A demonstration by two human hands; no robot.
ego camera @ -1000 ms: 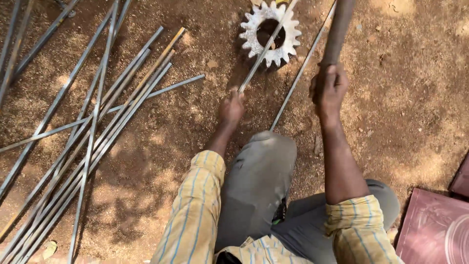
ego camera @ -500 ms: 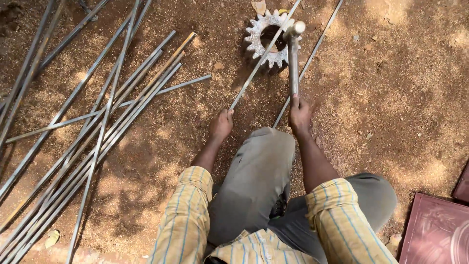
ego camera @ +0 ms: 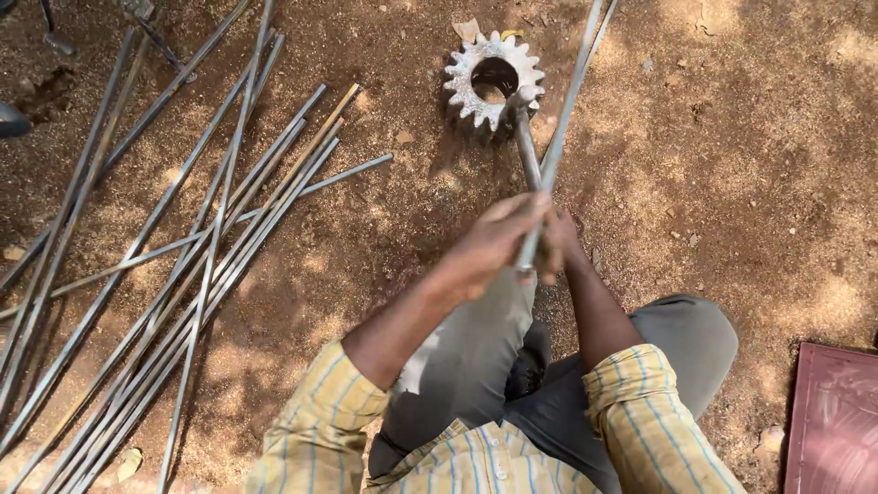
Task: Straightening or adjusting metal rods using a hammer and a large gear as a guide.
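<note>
A pale toothed gear wheel (ego camera: 476,69) lies flat on the brown dirt ahead of me. The head of a thick metal hammer-like tool (ego camera: 527,137) rests on the gear's near rim, and its handle runs back to my hands. My right hand (ego camera: 560,240) grips that handle and is partly hidden behind my left hand. A long thin steel rod (ego camera: 572,101) slants from the top edge down into my left hand (ego camera: 494,242), whose fingers close around it. Both hands meet just above my grey-trousered knee.
Several long thin steel rods (ego camera: 183,247) lie fanned over the dirt on the left. A maroon flat slab (ego camera: 832,421) sits at the bottom right corner. Small stones and a paper scrap (ego camera: 466,29) lie near the gear.
The raised tool has come down onto the gear's rim. My left hand has swung right to meet the right hand, and the rod no longer crosses the gear.
</note>
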